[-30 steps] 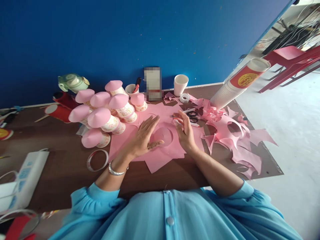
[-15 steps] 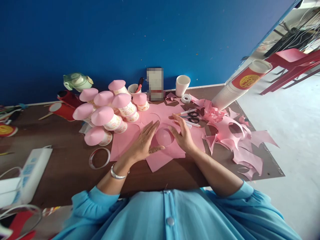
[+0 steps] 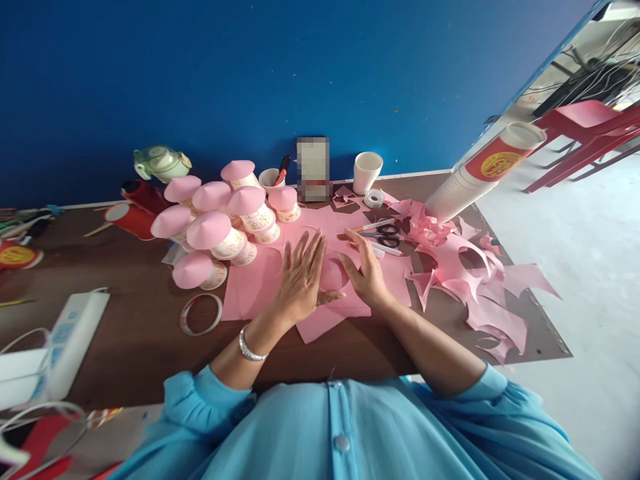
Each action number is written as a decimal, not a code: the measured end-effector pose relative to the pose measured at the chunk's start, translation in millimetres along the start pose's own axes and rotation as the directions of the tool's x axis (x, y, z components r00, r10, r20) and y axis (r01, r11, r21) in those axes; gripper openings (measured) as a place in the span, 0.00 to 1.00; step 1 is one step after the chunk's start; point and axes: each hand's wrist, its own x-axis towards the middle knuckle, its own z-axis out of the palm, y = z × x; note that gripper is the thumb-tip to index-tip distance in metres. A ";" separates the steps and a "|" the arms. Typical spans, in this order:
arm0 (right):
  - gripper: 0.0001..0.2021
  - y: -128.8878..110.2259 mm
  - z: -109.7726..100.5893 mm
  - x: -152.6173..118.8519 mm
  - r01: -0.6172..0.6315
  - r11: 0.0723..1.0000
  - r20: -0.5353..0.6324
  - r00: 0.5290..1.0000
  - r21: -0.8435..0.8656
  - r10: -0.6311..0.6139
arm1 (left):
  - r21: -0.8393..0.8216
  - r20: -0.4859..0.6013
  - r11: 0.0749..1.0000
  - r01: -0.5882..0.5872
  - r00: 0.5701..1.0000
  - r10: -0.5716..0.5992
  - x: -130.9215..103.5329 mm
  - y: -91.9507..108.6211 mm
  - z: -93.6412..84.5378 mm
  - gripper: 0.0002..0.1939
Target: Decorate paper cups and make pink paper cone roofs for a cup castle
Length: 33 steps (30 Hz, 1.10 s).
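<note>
Between my hands a small pink paper cone (image 3: 334,274) rests on pink paper sheets (image 3: 320,327), partly hidden by my left fingers. My left hand (image 3: 301,277), with a silver bangle at the wrist, is open over the cone's left side; whether it touches cannot be made out. At the cone's right, my right hand (image 3: 369,272) is open, thumb apart from the fingers and holding nothing. Beyond it lie black-handled scissors (image 3: 387,235) and markers (image 3: 393,251). To the left stand several printed paper cups (image 3: 230,244) topped with pink paper cones (image 3: 209,230).
A tall stack of white cups (image 3: 465,183) leans at the right by pink paper scraps (image 3: 495,313). A single white cup (image 3: 367,172) and a small tape roll (image 3: 374,198) are near the blue wall. At left lie a larger tape roll (image 3: 186,325) and a power strip (image 3: 83,333).
My left hand has shifted right, closer to my right hand, and now covers part of the cone. My right hand stays nearly where it was.
</note>
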 end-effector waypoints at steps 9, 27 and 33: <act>0.21 2.4 -5.3 -0.1 0.004 0.999 -0.061 0.998 0.039 -0.002 | -0.109 -0.105 0.994 -0.033 0.994 0.022 -13.7 -13.9 1.5 0.59; 0.14 26.1 -3.7 2.1 -0.042 0.999 -0.052 0.998 0.031 0.044 | -0.399 -0.266 0.906 0.145 0.927 -0.265 -10.5 -15.0 24.6 0.30; 0.14 11.8 2.5 -2.1 -0.024 0.999 0.147 0.989 -0.034 0.029 | -0.492 -0.341 0.843 0.218 0.843 -0.417 -13.8 -24.5 19.6 0.29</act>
